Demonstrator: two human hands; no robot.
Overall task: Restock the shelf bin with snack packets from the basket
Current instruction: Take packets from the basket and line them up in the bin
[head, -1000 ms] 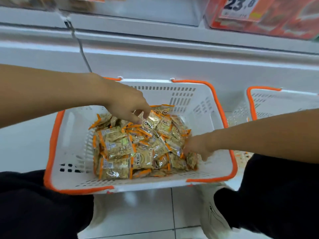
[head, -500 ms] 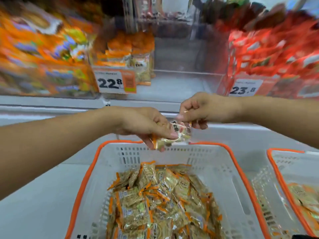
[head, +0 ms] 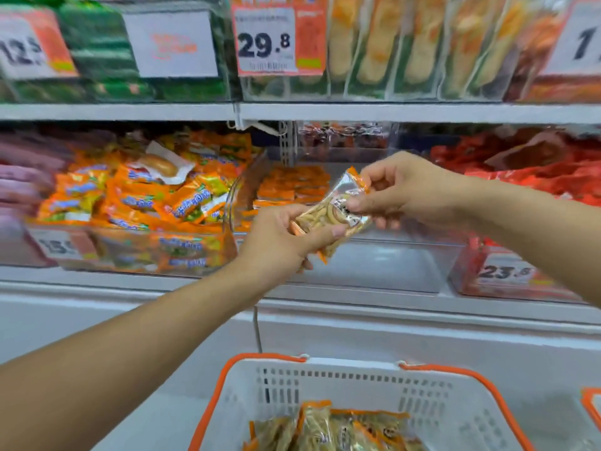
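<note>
Both hands hold snack packets (head: 331, 213), clear with orange edges, raised in front of the middle shelf. My left hand (head: 279, 239) grips them from below and the left. My right hand (head: 403, 190) pinches the top packet at its upper right. Behind them a clear shelf bin (head: 374, 265) holds a low stack of the same orange-edged packets (head: 292, 187) at its back. Below, the white basket with an orange rim (head: 325, 385) still holds several packets (head: 328, 428).
Neighbouring bins hold orange and yellow packets (head: 146, 206) on the left and red packets (head: 536, 177) on the right. Price tags hang on the bin fronts (head: 505, 273). A second basket's corner (head: 592, 408) shows at the lower right.
Both hands left the basket with packets and rose to the level of the shelf bin. My view tilted up from the basket to the shelves.
</note>
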